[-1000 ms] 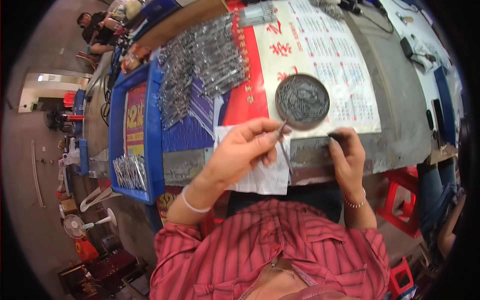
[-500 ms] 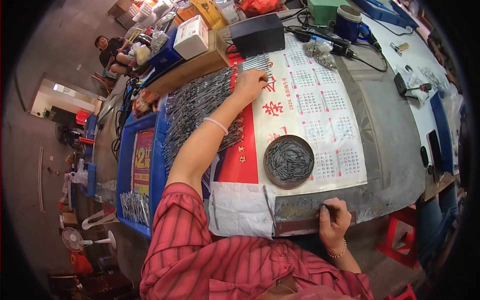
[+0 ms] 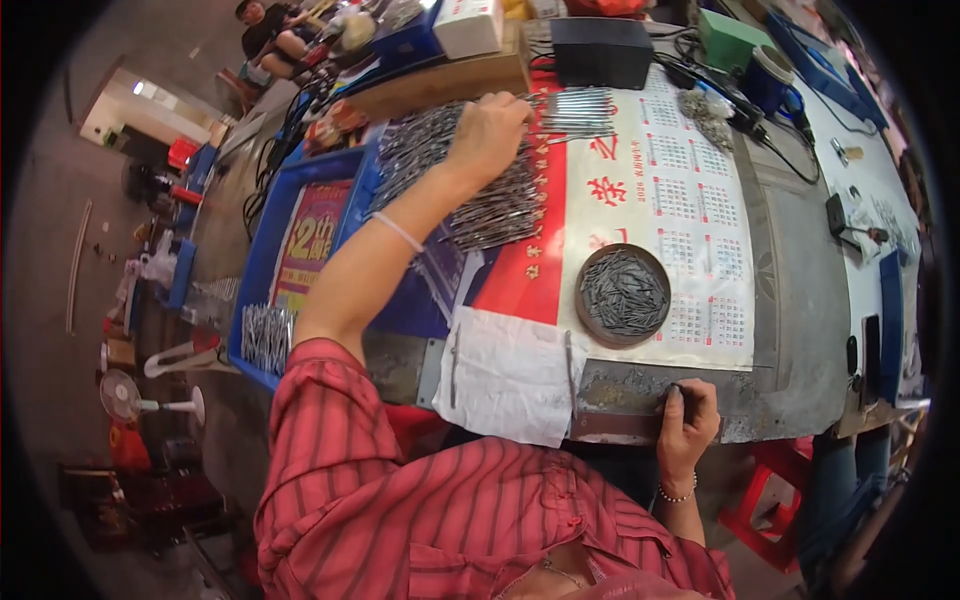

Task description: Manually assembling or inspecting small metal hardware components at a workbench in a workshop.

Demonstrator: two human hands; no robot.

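My left hand (image 3: 490,138) reaches over a wide pile of slim, shiny metal rods (image 3: 495,212), its fingers bent down and closed. What they pinch, if anything, is hidden. Just right of it lies a neat row of similar silvery rods (image 3: 580,112), side by side. At the table's front edge my right hand (image 3: 688,418) is closed, thumb against the fingers; a small dark thing at its fingertips is too small to name. A round tin (image 3: 583,322) full of short dark metal pins (image 3: 625,290) stands between the hands. Two thin rods rest on a white cloth (image 3: 510,372) nearer me.
Under the tin spreads a red and white calendar sheet (image 3: 700,250). A blue tray (image 3: 250,290) with upright metal pieces stands at left. Behind the pile are a wooden box (image 3: 440,85) and a black box (image 3: 600,55). A blue mug (image 3: 768,82) and cables are at far right.
My left hand has moved left from the neat row onto the loose pile. My right hand stays closed at the front edge. The whole view has shifted slightly.
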